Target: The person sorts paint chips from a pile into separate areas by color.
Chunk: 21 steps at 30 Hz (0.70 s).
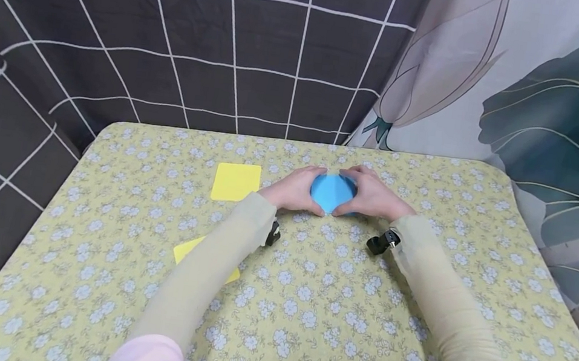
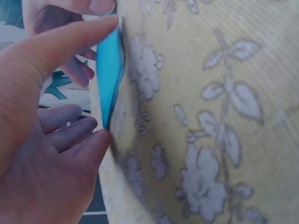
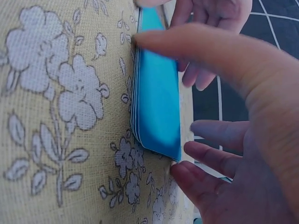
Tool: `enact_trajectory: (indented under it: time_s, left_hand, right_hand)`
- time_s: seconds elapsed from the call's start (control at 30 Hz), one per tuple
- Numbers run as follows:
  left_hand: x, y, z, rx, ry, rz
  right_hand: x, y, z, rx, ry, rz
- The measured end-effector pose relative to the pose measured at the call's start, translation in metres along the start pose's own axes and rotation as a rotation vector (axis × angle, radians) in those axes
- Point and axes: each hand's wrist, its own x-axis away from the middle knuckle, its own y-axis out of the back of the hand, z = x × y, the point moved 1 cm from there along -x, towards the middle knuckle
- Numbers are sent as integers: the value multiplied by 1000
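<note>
A thin stack of blue cards (image 1: 332, 193) lies on the floral tablecloth between both hands. My left hand (image 1: 297, 189) grips its left side, thumb at the near edge and fingers round the far edge. From the other side my right hand (image 1: 372, 195) holds it the same way, the two thumbs close together at the near edge. In the right wrist view the layered pale edges of the blue cards (image 3: 159, 93) show along one side, with a rounded corner. The left wrist view shows the blue cards (image 2: 110, 70) low against the cloth.
A yellow square sheet (image 1: 236, 182) lies left of my left hand. Nearer to me, another yellow sheet (image 1: 187, 247) is partly hidden under the left forearm. The patterned tablecloth (image 1: 303, 328) covers the table, with a dark gridded curtain (image 1: 187, 39) behind it.
</note>
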Motion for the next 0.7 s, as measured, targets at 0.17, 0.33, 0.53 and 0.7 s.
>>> enact_trajectory:
  time_s: [0.17, 0.33, 0.53, 0.7]
  left_hand:
    - [13, 11, -2, 4, -24, -48]
    - [33, 24, 1, 4, -39, -85]
    - [60, 31, 6, 24, -8, -122]
    - [82, 33, 10, 20, -2, -136]
  right_hand:
    - [4, 1, 3, -10, 4, -47]
    - [8, 2, 9, 2, 7, -78]
    - [12, 1, 17, -10, 17, -75]
    - [16, 1, 26, -7, 22, -81]
